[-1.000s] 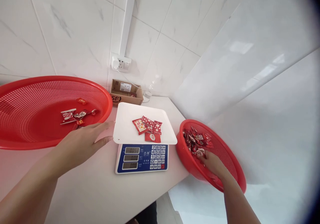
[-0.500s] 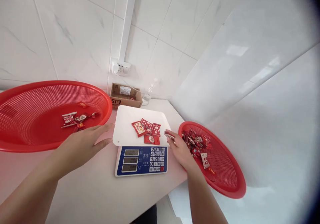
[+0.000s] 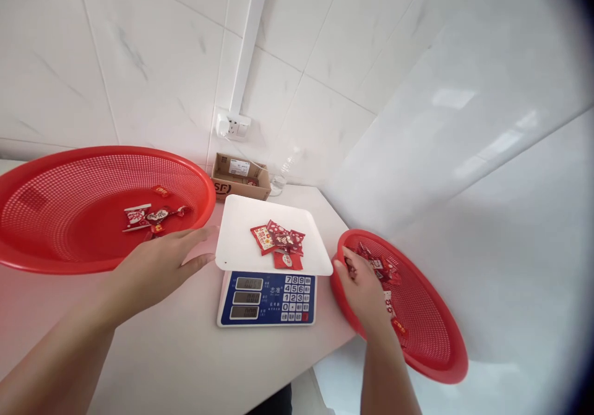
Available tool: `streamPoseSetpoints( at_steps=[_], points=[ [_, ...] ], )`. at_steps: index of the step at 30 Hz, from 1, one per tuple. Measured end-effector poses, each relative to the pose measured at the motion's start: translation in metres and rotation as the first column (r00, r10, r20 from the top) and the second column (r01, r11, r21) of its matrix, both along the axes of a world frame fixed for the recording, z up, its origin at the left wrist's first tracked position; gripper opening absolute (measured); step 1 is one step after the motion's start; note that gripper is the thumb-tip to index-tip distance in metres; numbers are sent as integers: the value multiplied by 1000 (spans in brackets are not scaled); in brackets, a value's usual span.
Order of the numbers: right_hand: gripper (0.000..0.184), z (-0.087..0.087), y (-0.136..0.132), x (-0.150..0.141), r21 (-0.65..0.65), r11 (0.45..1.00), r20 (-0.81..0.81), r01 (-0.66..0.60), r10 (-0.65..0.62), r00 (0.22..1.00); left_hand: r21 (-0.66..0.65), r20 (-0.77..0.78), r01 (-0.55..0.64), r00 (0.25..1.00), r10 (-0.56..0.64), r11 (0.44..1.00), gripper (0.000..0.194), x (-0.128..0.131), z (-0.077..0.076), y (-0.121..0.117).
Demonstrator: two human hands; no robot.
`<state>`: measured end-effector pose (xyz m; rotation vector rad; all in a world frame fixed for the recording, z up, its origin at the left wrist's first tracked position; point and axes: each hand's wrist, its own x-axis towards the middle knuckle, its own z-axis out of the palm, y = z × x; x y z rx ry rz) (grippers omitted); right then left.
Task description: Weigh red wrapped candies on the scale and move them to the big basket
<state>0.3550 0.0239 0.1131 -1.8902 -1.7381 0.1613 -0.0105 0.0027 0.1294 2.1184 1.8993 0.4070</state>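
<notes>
Red and dark-red snack packets (image 3: 281, 237) lie in a small pile on the white tray (image 3: 239, 223) of a digital scale (image 3: 266, 299). My left hand (image 3: 160, 273) is open at the tray's left edge, fingers stretched toward it and holding nothing. Over the near left rim of the right red basket (image 3: 445, 341) is my right hand (image 3: 364, 288). Its thumb and forefinger are apart, above dark wrapped pieces, and the other fingers are partly hidden. More wrapped snacks (image 3: 383, 269) lie in that basket, partly behind the hand.
A larger red basket (image 3: 93, 158) on the left holds a few wrapped snacks (image 3: 155, 216). Behind the scale stand a cardboard box (image 3: 241, 186) and a clear bottle (image 3: 285, 171), below a wall socket (image 3: 234, 126). The table edge (image 3: 320, 360) runs along the front right.
My right hand has gone from the tray's right edge to the right basket. The packet it held is out of its fingers, and a darker packet now tops the pile. The view shifted slightly.
</notes>
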Motion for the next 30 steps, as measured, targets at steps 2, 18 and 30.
streamPoseSetpoints(
  at_steps=[2,18,30],
  points=[
    [59,-7,-8,20,-97,989,42,116,-112,993,4,7,-2,1000,2,1000,48,1,1,0],
    [62,-25,-15,29,-387,882,329,269,-140,934,9,-9,-4,1000,4,1000,48,2,-2,3],
    [63,-24,-16,28,-410,862,373,299,-140,917,15,-20,-7,1000,7,1000,48,1,-5,4]
  ],
)
